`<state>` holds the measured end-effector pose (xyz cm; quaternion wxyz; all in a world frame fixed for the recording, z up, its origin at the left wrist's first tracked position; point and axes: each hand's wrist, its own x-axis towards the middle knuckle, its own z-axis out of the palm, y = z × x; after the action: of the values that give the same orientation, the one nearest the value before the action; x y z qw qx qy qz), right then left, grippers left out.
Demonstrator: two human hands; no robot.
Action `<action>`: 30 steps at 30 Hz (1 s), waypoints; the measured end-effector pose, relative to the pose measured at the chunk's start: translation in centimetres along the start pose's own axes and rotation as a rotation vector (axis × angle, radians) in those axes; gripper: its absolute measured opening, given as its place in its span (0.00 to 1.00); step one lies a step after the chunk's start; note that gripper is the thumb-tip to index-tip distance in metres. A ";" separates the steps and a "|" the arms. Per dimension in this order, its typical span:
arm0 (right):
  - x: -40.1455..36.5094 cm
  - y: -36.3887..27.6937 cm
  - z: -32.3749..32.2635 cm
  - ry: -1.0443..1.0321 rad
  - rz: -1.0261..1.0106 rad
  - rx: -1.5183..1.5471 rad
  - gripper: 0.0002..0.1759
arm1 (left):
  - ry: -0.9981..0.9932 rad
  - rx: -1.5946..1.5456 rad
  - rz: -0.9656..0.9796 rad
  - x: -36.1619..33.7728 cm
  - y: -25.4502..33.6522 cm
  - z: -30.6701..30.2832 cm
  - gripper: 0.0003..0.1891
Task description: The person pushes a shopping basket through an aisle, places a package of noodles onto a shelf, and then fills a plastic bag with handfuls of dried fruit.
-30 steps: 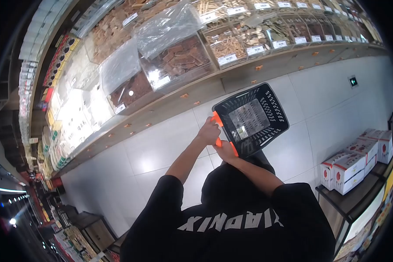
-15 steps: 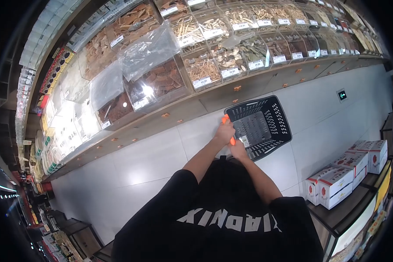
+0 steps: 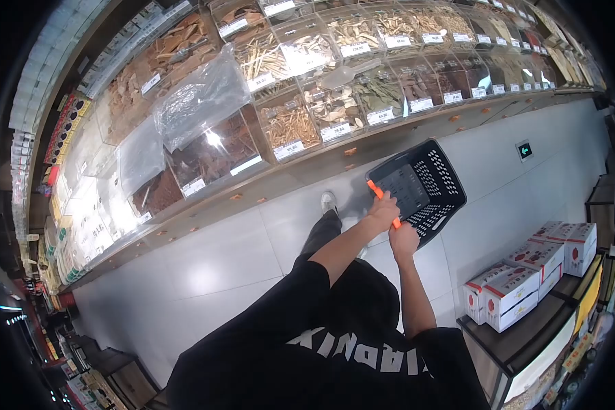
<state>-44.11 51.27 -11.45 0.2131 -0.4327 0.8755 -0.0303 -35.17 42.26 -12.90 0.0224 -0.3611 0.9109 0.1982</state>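
Note:
A dark grey shopping basket (image 3: pixel 445 179) with slotted walls hangs tilted in front of me, and nothing shows inside except its bare bottom. My left hand (image 3: pixel 383 210) is closed around its orange handle (image 3: pixel 376 189) near the middle. Close beside it, my right hand (image 3: pixel 404 238) grips the handle's nearer end, with the fingers partly hidden.
Clear-sided bins (image 3: pixel 288 128) of dried goods with price tags line the counter ahead. A plastic sheet (image 3: pixel 201 96) lies over some bins. Stacked white boxes (image 3: pixel 519 292) stand on a low shelf at right. My shoe (image 3: pixel 329 201) is on the pale floor (image 3: pixel 215 270).
Both hands and the basket have moved right, and the basket is tilted more. One of my legs has come into view, stepping forward. The bins have shifted left in view.

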 end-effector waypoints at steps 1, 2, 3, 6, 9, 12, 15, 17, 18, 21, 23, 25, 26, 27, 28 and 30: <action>0.8 0.1 -0.4 0.006 0.016 -0.009 0.21 | -0.003 -0.005 0.010 0.8 0.0 -0.7 0.09; 1.6 0.2 -0.7 0.013 0.018 -0.006 0.21 | -0.062 -0.038 0.072 1.6 -0.1 -1.5 0.11; 2.4 0.3 -1.0 0.019 0.028 -0.008 0.21 | -0.119 -0.069 0.137 2.6 -0.4 -1.9 0.12; 4.6 0.6 -2.1 0.078 0.068 -0.005 0.17 | -0.184 -0.074 0.301 5.9 -1.4 -2.8 0.19; 7.2 1.1 -2.9 0.097 0.122 -0.028 0.17 | -0.229 -0.167 0.432 9.4 -2.5 -2.4 0.23; 9.6 2.3 -3.4 0.118 0.110 -0.037 0.18 | -0.314 -0.097 0.441 11.6 -1.7 -4.1 0.27; 11.7 2.6 -4.1 0.137 0.119 -0.032 0.18 | -0.183 -0.139 0.478 12.8 -2.0 -3.2 0.34; 12.9 3.7 -3.8 0.161 0.133 -0.040 0.18 | -0.283 -0.119 0.488 13.8 -2.0 -4.1 0.41; 13.4 3.8 -4.1 0.143 0.140 -0.030 0.18 | -0.271 -0.110 0.493 14.2 -1.9 -4.3 0.42; 14.6 4.2 -5.1 0.143 0.149 0.000 0.19 | -0.316 -0.109 0.490 16.0 -1.3 -5.6 0.42; 15.4 4.5 -5.8 0.137 0.178 0.006 0.19 | -0.381 -0.127 0.474 17.4 -0.4 -6.4 0.42; 16.3 5.0 -6.6 0.122 0.203 0.010 0.19 | -0.413 -0.096 0.465 19.0 0.2 -6.4 0.39; 16.9 5.2 -6.9 0.125 0.191 0.023 0.19 | -0.347 -0.130 0.473 19.4 0.3 -5.8 0.36; 17.3 5.6 -7.1 0.125 0.181 0.036 0.19 | -0.362 -0.131 0.475 20.0 0.6 -5.7 0.36; 17.9 6.0 -7.3 0.131 0.199 0.059 0.19 | -0.363 -0.126 0.475 20.8 1.0 -6.0 0.34; 18.9 6.9 -7.7 0.117 0.196 0.043 0.19 | -0.347 -0.125 0.486 22.4 1.8 -6.3 0.31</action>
<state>-62.43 40.02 -12.68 0.1729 -0.3377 0.9237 -0.0533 -52.23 26.56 -10.61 0.1075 -0.0939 0.9393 0.3121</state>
